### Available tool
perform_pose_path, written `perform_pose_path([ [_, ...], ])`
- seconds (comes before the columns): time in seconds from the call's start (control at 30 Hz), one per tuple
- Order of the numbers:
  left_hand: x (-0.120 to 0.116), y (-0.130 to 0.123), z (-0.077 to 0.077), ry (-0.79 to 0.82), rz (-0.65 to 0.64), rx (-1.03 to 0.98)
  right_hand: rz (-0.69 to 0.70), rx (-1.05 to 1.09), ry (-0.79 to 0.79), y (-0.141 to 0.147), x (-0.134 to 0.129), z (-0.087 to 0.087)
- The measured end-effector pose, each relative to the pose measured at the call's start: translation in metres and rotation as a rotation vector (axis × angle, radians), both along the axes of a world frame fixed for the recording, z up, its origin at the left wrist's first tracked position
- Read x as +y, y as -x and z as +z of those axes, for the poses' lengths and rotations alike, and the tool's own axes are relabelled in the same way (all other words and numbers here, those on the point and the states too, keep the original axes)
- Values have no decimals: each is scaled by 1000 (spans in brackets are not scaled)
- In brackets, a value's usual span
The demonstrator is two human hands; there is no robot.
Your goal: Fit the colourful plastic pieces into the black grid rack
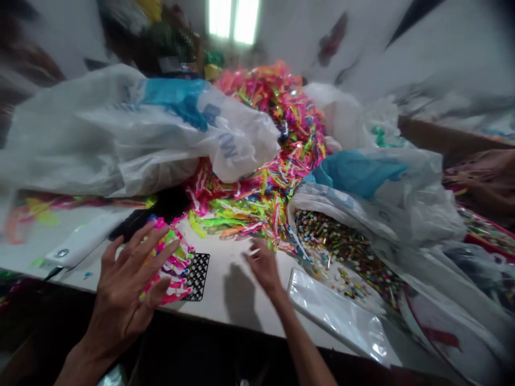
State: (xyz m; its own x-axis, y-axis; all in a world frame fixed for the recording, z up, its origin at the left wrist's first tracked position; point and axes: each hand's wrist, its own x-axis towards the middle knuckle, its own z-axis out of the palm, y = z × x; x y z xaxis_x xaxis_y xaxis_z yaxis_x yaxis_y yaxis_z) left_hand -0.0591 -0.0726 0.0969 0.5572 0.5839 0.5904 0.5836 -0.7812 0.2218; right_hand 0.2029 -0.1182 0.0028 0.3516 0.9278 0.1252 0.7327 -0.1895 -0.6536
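My left hand (131,281) is spread, palm down, over the left part of a black grid tray (200,276). Bright pink, white and yellow-green pieces (177,262) lie in rows on that tray beside my fingers. Right of the tray, my right hand (263,266) hovers above the white table, its fingertips bent near the front of a big heap of neon plastic pieces (257,198). Whether those fingertips pinch anything is too blurred to tell.
White-and-blue plastic bags (100,134) flank the heap. An open bag at right holds many small multicoloured parts (341,241). A stack of clear flat packets (340,316) lies at the front right. A white device with a cable (82,238) sits at left.
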Motion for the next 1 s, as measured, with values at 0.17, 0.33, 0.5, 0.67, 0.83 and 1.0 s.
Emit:
perform_pose_path([
  [0.17,5,-1,-10,-82,-77,62,-355,-348,293,-93,14,5],
  [0.33,10,-1,-14,-44,-93,19,-348,-388,214,-67,3,-2],
  [0.5,5,-3,-12,-38,-61,12,-144,-401,11,-3,-5,-8],
  [0.67,5,-3,-14,-35,-36,-1,3,-214,-80,37,-9,-19],
  [0.83,5,-2,-15,-18,-28,6,146,168,-83,52,-8,-28],
  [1.0,4,-3,-15,-21,-13,8,217,556,30,73,7,-25],
])
